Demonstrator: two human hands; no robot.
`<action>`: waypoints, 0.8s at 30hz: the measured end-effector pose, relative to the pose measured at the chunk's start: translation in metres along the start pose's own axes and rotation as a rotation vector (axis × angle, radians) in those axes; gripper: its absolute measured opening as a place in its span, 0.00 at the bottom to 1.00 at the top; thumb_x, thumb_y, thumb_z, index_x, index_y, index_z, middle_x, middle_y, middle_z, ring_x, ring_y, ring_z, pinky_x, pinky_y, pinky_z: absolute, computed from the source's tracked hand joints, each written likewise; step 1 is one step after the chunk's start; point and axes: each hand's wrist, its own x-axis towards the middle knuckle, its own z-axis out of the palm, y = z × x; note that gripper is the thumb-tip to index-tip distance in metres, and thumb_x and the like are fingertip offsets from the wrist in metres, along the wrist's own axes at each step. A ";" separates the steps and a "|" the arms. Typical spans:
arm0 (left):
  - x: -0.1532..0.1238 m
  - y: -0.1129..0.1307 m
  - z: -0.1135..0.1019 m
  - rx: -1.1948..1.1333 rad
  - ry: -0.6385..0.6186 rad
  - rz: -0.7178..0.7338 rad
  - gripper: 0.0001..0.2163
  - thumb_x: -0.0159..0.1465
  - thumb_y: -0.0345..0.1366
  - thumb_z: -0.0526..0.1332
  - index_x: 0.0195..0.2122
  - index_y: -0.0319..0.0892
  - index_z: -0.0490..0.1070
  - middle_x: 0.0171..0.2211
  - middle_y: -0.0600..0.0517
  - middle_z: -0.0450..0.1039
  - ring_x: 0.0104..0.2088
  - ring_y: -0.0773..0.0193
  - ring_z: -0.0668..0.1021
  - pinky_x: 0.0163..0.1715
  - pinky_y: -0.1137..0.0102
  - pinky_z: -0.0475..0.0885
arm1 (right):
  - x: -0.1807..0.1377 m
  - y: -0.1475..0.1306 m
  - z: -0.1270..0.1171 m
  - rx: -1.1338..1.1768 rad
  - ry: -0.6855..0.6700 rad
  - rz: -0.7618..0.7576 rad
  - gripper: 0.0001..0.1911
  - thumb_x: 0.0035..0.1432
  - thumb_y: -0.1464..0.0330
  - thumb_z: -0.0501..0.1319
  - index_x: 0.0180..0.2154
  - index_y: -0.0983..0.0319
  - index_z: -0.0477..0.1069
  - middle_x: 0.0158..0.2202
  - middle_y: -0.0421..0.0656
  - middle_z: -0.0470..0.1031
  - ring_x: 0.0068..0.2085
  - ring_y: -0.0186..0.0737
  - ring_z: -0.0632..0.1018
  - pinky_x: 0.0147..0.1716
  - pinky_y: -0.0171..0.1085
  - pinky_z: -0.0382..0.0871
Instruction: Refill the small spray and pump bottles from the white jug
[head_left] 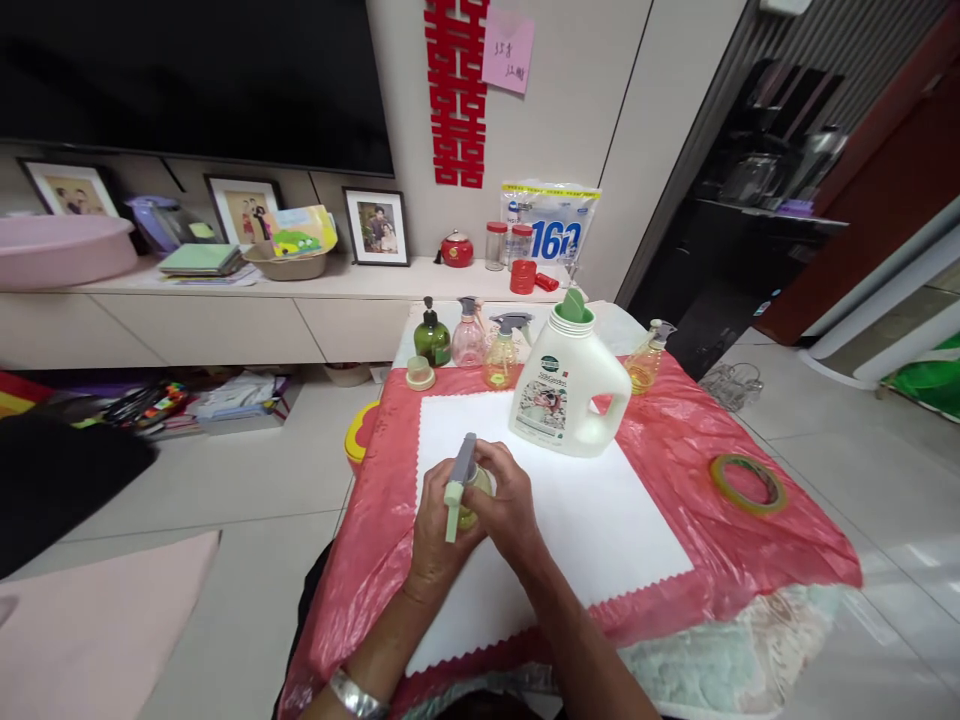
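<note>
Both my hands are closed on a small spray bottle point(459, 487) with a grey and pale green trigger head, held above the white sheet point(600, 510). My left hand point(433, 520) wraps the bottle from the left. My right hand point(510, 500) grips it from the right, near the neck. Just beyond stands a big white detergent jug point(568, 385) with an open green spout. Behind it a dark green pump bottle point(433, 335), a pink spray bottle point(469, 335) and two yellowish spray bottles point(501, 355) point(646, 360) line the table's far side, with a loose cap point(420, 374) at the left.
The table has a red plastic cover point(750, 560), with a roll of tape point(748, 483) lying on it at the right. A low cabinet point(225, 310) behind holds photo frames, jars and a bowl. Clutter lies on the floor at the left.
</note>
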 end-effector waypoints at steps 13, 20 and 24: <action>0.005 0.012 0.005 0.127 0.092 0.087 0.20 0.59 0.40 0.64 0.52 0.44 0.66 0.46 0.44 0.76 0.47 0.50 0.79 0.48 0.53 0.78 | 0.002 -0.007 -0.014 0.019 -0.139 -0.022 0.18 0.56 0.63 0.65 0.48 0.59 0.75 0.48 0.45 0.72 0.50 0.42 0.74 0.50 0.39 0.71; 0.007 0.017 0.003 0.115 0.064 0.081 0.21 0.58 0.40 0.65 0.52 0.44 0.66 0.47 0.43 0.76 0.49 0.49 0.79 0.50 0.53 0.77 | 0.004 -0.011 -0.015 0.010 -0.106 0.002 0.18 0.55 0.66 0.68 0.49 0.59 0.74 0.46 0.43 0.73 0.48 0.39 0.75 0.48 0.37 0.70; 0.006 0.015 0.009 0.135 0.114 0.106 0.21 0.58 0.40 0.65 0.51 0.43 0.66 0.46 0.43 0.76 0.47 0.50 0.79 0.48 0.54 0.78 | 0.001 -0.012 -0.018 0.033 -0.120 0.016 0.19 0.58 0.66 0.66 0.52 0.58 0.73 0.50 0.43 0.74 0.49 0.40 0.76 0.50 0.37 0.71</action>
